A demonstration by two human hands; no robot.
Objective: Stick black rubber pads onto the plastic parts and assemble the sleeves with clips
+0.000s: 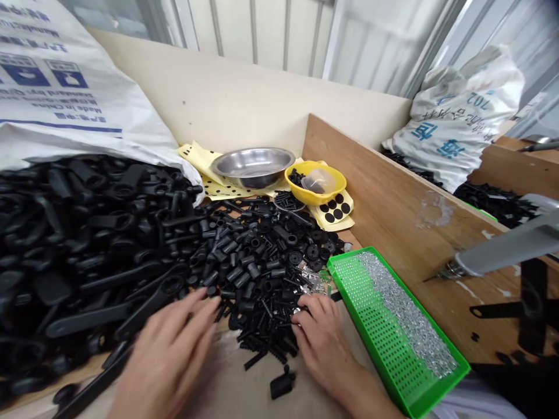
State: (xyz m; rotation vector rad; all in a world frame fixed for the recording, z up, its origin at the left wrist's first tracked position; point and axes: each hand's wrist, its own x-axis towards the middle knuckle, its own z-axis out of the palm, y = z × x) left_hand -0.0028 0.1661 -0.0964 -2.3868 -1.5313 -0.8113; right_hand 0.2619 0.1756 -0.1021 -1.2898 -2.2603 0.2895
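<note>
A loose heap of small matte-black plastic parts (pixel 257 273) lies jumbled at every angle: short cylinders, thin rods, ribbed pieces and round discs. Against the heap's left side, touching it, sprawls a bigger mass of long black plastic lever-shaped handles with ring ends (pixel 91 262). At the heap's right edge, tiny silver metal pieces (pixel 312 279) lie scattered among the black parts.
</note>
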